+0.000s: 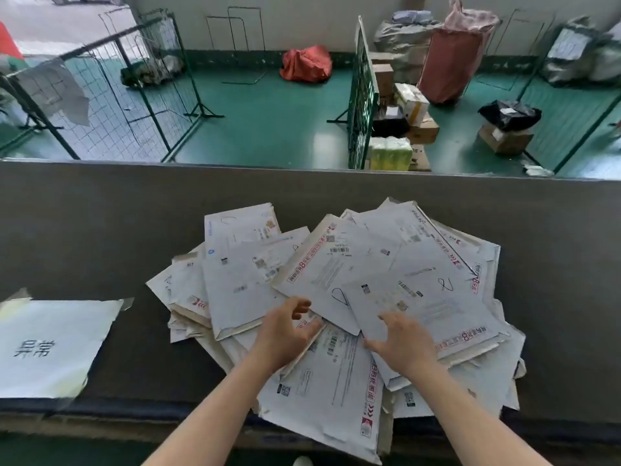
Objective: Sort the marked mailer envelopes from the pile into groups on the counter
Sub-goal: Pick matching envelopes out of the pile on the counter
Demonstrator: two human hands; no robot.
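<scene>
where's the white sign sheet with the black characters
In the head view the sign sheet lies taped on the counter at far left, apart from the envelope pile.

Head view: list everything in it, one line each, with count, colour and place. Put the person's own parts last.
Mailer envelopes: a loose overlapping pile, too many to count, white with red print, centre of the counter.
Counter: one, grey, across the near half.
Taped sheet: one, white with dark characters, on the counter at left.
Mesh fence panels: several, green, standing on the green floor beyond.
Red bag: one, on the floor by the far wall.
Cardboard boxes: several, brown, stacked right of the middle fence.
Left hand: fingers loosely curled above the pile.
Right hand: fingers spread on an envelope.
</scene>
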